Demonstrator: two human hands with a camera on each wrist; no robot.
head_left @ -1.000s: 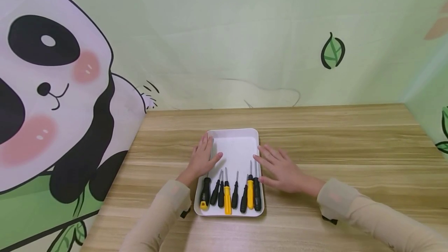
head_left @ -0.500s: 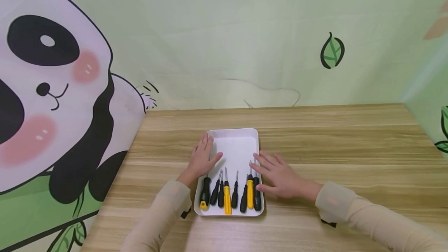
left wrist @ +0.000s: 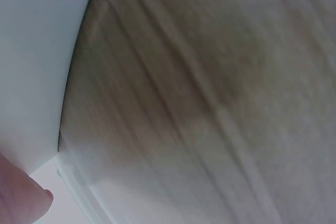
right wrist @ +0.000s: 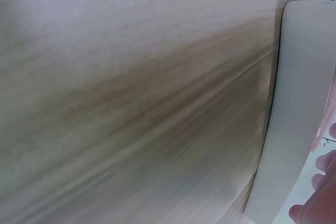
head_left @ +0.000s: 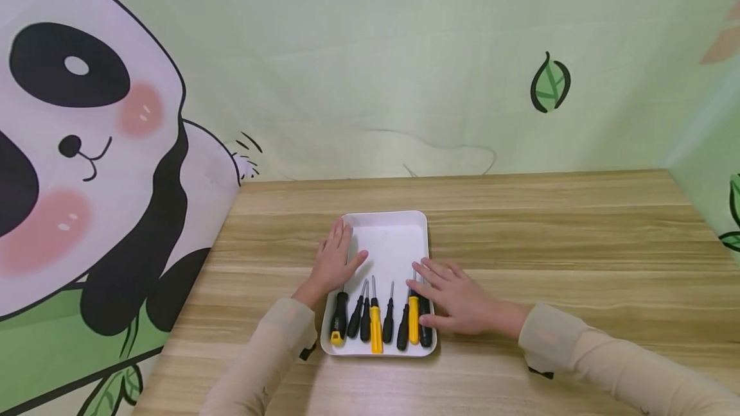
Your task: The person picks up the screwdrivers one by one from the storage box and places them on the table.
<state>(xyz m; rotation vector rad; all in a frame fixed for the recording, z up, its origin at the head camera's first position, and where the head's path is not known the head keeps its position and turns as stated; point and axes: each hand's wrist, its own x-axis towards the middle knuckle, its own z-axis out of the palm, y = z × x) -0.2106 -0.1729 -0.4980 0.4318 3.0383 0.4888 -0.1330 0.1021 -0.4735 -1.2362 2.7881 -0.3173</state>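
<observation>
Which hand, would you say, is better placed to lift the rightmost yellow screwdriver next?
Probably the right hand: its fingers reach over that yellow screwdriver, while the left hand is at the opposite side of the tray.

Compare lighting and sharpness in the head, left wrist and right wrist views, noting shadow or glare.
Head view: fairly even light, screwdrivers clearly outlined, a soft sheen on the table near the picture's bottom edge; left wrist view: table grain blurred, with a shadowy patch across it; right wrist view: grain soft too, pale haze at upper left.
</observation>
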